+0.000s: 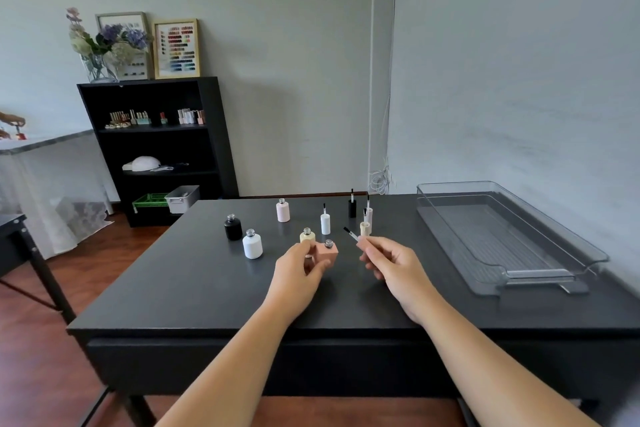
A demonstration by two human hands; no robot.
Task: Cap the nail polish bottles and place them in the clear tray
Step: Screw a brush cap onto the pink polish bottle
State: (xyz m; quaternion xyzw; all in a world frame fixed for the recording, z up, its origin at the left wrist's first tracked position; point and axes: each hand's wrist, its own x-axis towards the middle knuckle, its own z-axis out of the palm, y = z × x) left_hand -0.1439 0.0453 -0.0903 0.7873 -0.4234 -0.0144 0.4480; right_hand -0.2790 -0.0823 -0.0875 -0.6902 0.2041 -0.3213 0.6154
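Peach square bottle (327,255), uncapped, gripped in the left hand (300,269) just above the dark table (207,288); right hand (389,263) pinches its brush cap (360,242), bristles tilted up-left beside it; clear tray (512,236) sits empty, far right

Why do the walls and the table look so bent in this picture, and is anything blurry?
Head view: the wide-angle lens bows straight lines, so the table edge and wall corner curve and the forearms look stretched. Light is soft and even, with faint shadows. The left hand, right hand and peach bottle are fairly sharp; the clear tray shows mild glare on its rim.
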